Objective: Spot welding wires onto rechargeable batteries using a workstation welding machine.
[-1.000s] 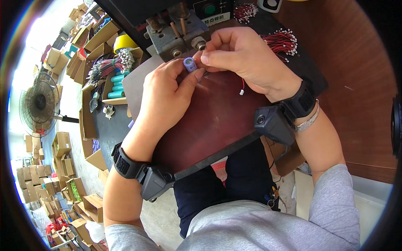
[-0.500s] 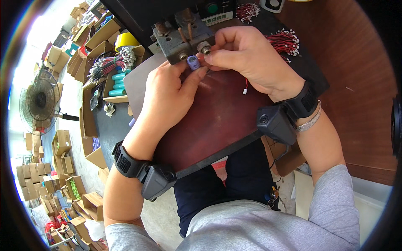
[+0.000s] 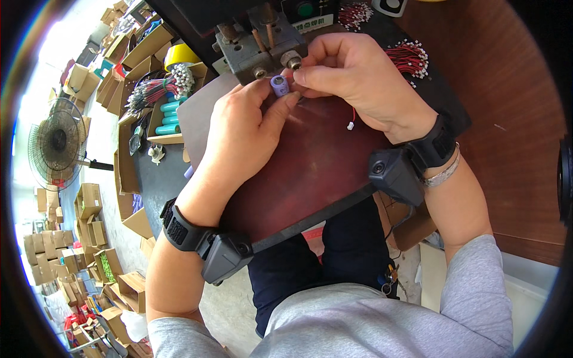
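Observation:
Between the thumb and fingers of my left hand (image 3: 248,122) is a small purple cylindrical battery cell (image 3: 279,87), its round end tilted up toward me. My right hand (image 3: 352,77) pinches a thin red wire lead close beside the cell. The lead's white connector (image 3: 350,126) hangs below my right palm; the pinched end is hidden by my fingers. Just beyond both hands stands a spot welding machine (image 3: 253,56), with two copper-coloured pins (image 3: 264,40) standing up from its metal blocks. The cell sits just below those blocks, near a round metal fitting.
Bundled red and black leads (image 3: 409,58) lie at the right of the machine. To the left are a box of teal cylindrical cells (image 3: 169,119), a wire bundle (image 3: 156,89) and yellow tape (image 3: 180,55). A dark red mat (image 3: 298,173) covers the bench. A fan (image 3: 58,140) stands further left.
The purple cell has moved slightly to the right and its end has turned more toward me. My right hand has shifted up a little with the lead.

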Tool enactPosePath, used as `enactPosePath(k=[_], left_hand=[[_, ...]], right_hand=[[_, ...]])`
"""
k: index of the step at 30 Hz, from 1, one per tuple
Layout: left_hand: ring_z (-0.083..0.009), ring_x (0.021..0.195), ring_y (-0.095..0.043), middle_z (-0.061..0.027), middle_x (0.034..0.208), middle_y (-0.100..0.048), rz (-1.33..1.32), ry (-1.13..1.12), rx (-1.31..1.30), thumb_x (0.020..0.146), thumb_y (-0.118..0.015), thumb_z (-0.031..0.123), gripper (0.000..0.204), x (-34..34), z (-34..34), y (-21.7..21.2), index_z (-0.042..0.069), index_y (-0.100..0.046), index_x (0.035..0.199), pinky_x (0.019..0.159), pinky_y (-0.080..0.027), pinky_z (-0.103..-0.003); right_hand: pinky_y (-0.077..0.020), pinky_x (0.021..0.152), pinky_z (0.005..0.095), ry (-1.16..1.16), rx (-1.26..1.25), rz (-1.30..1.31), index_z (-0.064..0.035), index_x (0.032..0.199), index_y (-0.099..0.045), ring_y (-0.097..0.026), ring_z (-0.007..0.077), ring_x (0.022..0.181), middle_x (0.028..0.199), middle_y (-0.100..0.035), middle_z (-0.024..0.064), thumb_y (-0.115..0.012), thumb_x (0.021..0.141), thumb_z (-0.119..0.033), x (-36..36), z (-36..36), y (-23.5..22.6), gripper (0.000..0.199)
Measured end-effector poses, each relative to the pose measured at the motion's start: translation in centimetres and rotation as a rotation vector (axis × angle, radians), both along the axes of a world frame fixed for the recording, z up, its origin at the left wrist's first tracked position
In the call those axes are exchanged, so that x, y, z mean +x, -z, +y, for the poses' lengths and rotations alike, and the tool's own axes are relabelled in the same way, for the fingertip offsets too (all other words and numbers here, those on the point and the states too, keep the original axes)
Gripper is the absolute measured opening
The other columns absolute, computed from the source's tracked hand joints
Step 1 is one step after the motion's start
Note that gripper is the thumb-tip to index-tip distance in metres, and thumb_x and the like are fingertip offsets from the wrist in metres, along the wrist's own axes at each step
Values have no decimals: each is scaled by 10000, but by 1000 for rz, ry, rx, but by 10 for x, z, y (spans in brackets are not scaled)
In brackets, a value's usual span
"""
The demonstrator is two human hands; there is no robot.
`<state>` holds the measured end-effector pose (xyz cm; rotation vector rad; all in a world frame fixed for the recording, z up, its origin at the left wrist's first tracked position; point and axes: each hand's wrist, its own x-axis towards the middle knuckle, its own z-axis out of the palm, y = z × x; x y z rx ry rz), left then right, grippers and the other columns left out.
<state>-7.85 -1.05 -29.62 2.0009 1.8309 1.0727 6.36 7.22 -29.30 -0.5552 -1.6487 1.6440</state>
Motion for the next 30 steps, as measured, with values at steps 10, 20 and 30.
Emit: enactPosePath(k=[10,20,30], left_hand=[[-342,668,-547,-179,693,-562,26,-36,-70,775,-571,208,217,-1,0,0,0,-600,831,598,-428,-375],[-356,703,-545,-188,736,-563,37,-17,-13,775,-576,219,232,-2,0,4,-10,-592,813,611,-428,-383],[-352,648,-543,-184,661,-555,-36,-27,-79,781,-567,232,237,0,1,0,-1,-588,820,570,-424,-381]], right_hand=[[-451,570,211,-15,22,-37,45,748,-572,-545,112,613,683,-567,65,-608,700,-36,0,2,2,100],[-453,597,200,-39,46,-63,36,745,-562,-554,94,644,703,-570,51,-588,720,-25,2,2,1,71],[-436,554,212,-5,-28,-22,46,745,-582,-533,106,597,670,-567,63,-615,686,-28,0,3,4,100]])
